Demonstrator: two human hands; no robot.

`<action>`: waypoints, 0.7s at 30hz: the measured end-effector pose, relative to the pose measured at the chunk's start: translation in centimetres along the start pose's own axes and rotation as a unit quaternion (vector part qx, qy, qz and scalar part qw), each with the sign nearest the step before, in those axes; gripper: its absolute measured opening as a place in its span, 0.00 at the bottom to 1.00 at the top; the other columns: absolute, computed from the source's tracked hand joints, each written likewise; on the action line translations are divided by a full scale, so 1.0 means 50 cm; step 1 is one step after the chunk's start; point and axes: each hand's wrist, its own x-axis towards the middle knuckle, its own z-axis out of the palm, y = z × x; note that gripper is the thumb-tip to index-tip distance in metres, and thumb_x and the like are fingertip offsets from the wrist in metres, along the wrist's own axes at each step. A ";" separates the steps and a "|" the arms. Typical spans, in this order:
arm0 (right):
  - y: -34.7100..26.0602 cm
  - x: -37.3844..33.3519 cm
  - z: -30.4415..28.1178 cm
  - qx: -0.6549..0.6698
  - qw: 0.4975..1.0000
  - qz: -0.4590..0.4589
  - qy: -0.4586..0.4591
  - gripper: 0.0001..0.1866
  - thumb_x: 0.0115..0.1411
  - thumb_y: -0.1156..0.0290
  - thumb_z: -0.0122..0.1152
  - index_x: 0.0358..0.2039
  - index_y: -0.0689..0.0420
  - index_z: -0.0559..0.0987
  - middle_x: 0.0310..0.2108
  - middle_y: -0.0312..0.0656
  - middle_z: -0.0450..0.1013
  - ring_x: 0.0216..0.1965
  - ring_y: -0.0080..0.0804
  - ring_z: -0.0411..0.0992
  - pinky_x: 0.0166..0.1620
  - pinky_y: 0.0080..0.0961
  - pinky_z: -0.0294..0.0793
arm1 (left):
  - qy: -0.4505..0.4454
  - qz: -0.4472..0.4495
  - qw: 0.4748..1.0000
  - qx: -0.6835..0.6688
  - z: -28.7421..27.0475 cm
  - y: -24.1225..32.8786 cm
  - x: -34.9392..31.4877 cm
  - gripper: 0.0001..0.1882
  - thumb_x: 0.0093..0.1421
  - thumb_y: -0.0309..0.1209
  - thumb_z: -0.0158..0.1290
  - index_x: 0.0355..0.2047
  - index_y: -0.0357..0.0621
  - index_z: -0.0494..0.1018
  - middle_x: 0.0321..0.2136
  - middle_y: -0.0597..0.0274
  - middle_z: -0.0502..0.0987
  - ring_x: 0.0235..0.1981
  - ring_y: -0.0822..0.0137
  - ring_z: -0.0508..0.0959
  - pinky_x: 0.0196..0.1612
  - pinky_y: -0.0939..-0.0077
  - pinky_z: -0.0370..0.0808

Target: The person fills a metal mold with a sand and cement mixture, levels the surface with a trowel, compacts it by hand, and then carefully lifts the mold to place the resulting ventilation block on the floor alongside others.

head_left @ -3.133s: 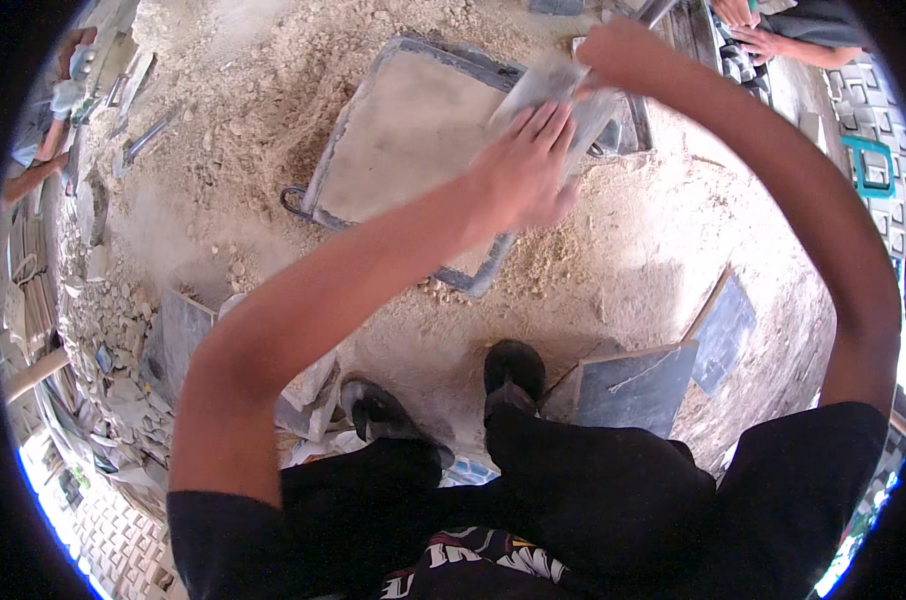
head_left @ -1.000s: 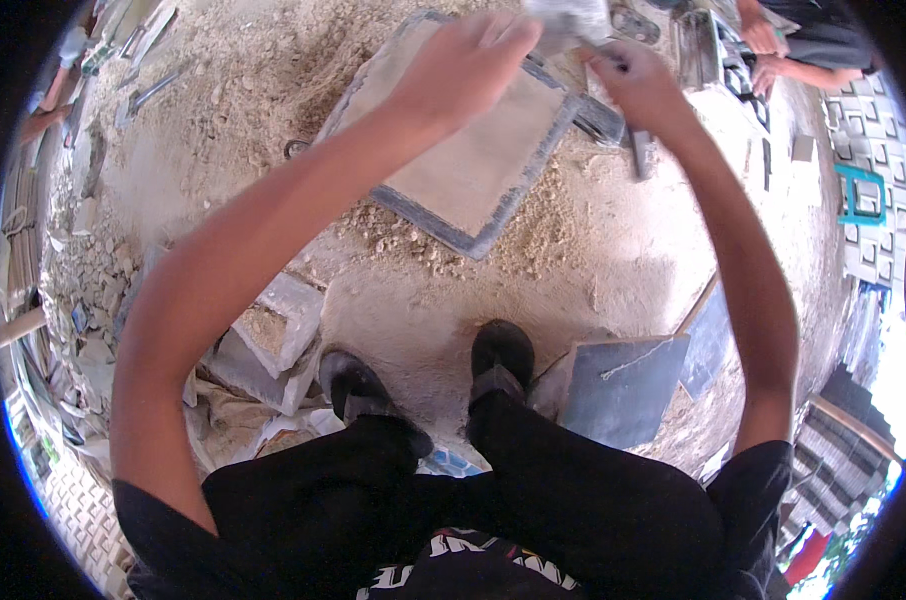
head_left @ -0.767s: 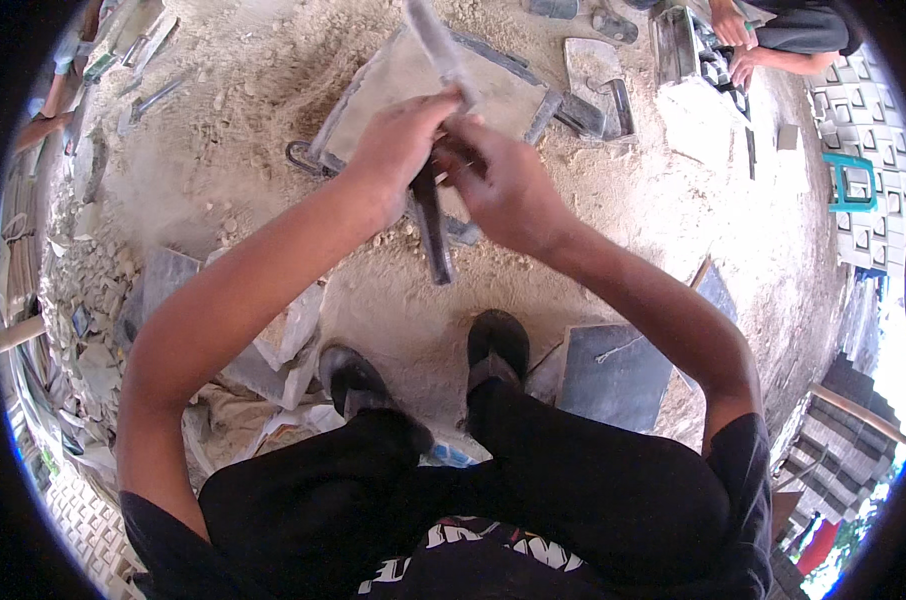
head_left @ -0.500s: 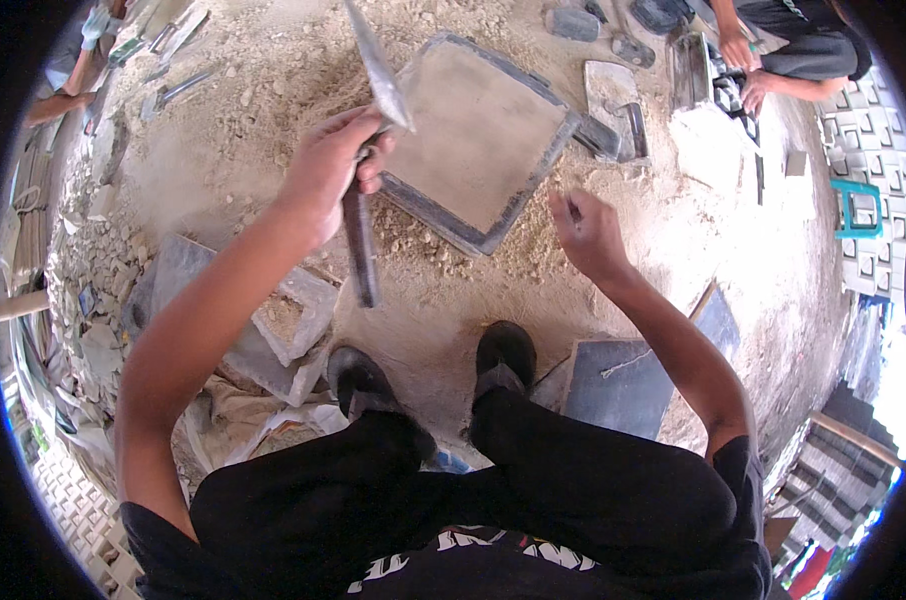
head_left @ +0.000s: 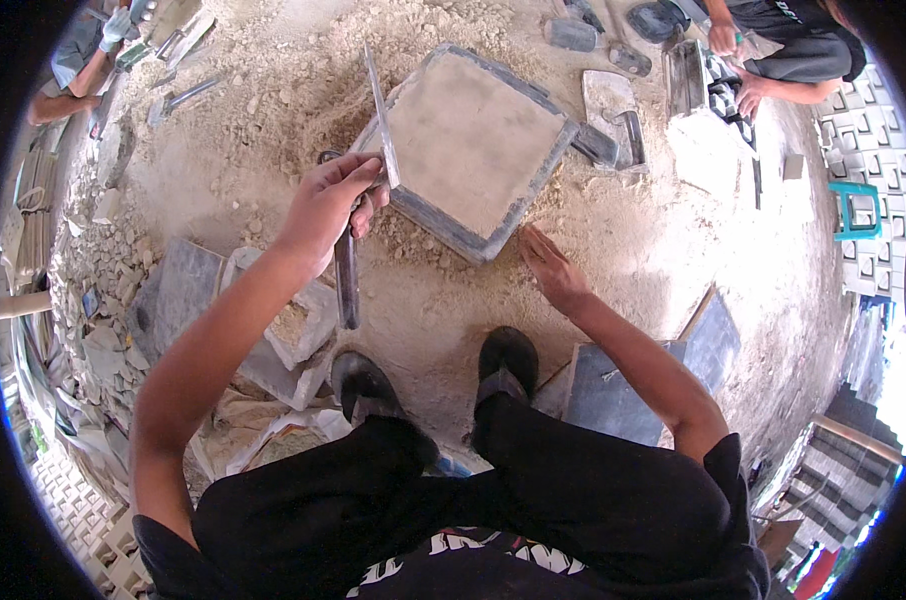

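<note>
In my left hand is a trowel with a thin metal blade, seen nearly edge-on, and a dark handle hanging below my fingers. The blade stands at the left side of a square dark-rimmed frame, which lies on the ground. Pale, levelled sand fills this frame. My right hand is low beside the frame's near right edge, fingers stretched out and holding nothing I can see. Whether it touches the ground or the frame, I cannot tell.
Loose sand and rubble spread leftward, with a hammer beyond. Another flat trowel lies right of the frame. Dark slabs rest near my right foot, broken boards near my left. Two people work at the far corners; a teal stool stands right.
My left hand has come down slightly, and the trowel blade has turned edge-on. My right hand has moved down and left toward the frame, its curled fingers now straightened.
</note>
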 end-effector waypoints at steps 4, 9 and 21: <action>0.017 -0.003 -0.018 0.024 0.998 0.017 -0.058 0.27 0.52 0.80 0.54 0.55 0.55 0.72 0.58 0.46 0.65 0.55 0.44 0.68 0.51 0.33 0.75 | 0.020 -0.007 1.000 -0.021 -0.002 0.001 0.008 0.08 0.66 0.33 0.47 0.39 0.43 0.73 0.23 0.68 0.73 0.15 0.81 0.64 0.19 0.84 0.62; -0.017 0.035 -0.100 0.270 0.930 0.217 0.119 0.12 0.54 0.75 0.61 0.41 0.55 0.81 0.38 0.46 0.78 0.37 0.34 0.77 0.43 0.26 0.76 | 0.064 -0.016 0.997 -0.045 -0.014 0.019 0.004 0.07 0.65 0.33 0.49 0.36 0.44 0.72 0.23 0.66 0.74 0.15 0.81 0.64 0.20 0.84 0.62; -0.171 0.254 -0.234 0.670 0.700 0.231 0.083 0.18 0.58 0.71 0.64 0.45 0.69 0.75 0.40 0.44 0.76 0.42 0.28 0.75 0.50 0.22 0.74 | 0.081 0.036 0.995 -0.049 -0.049 0.033 0.007 0.09 0.63 0.35 0.49 0.35 0.43 0.72 0.25 0.67 0.73 0.18 0.79 0.64 0.23 0.81 0.62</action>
